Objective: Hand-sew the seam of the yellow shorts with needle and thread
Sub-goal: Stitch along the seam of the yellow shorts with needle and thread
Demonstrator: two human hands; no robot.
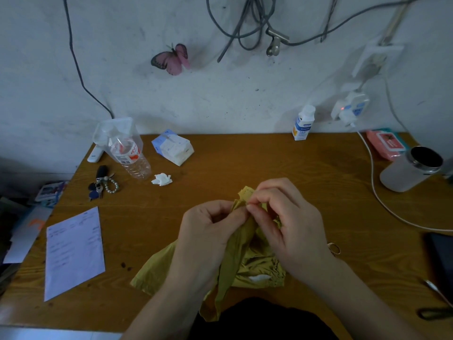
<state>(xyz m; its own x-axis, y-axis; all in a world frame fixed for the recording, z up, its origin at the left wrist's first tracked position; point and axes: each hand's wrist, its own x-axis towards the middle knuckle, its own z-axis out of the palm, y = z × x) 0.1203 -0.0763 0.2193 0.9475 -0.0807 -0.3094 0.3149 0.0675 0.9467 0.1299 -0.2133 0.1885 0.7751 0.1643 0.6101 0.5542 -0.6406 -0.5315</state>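
Yellow shorts (pixel 255 263) lie bunched at the near edge of the wooden table (pixel 245 163), one end lifted between both hands.
The left hand (pixel 206 231) curls its fingers round the cloth; the right hand (pixel 289 222) pinches the raised edge. A bottle (pixel 132 155), tissue pack (pixel 172 148), keys (pixel 101 184) and paper (pixel 73 251) sit left, a cup (pixel 411 168) right; cables (pixel 245 33) and a pink butterfly (pixel 171 59) hang on the scuffed white wall (pixel 220 99).

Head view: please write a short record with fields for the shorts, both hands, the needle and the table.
shorts: yellow shorts bunched, partly raised
left: left hand holds the raised fabric
right: right hand pinches the fabric's top edge
needle: too small to see
table: wooden table; bottle, keys, paper at left
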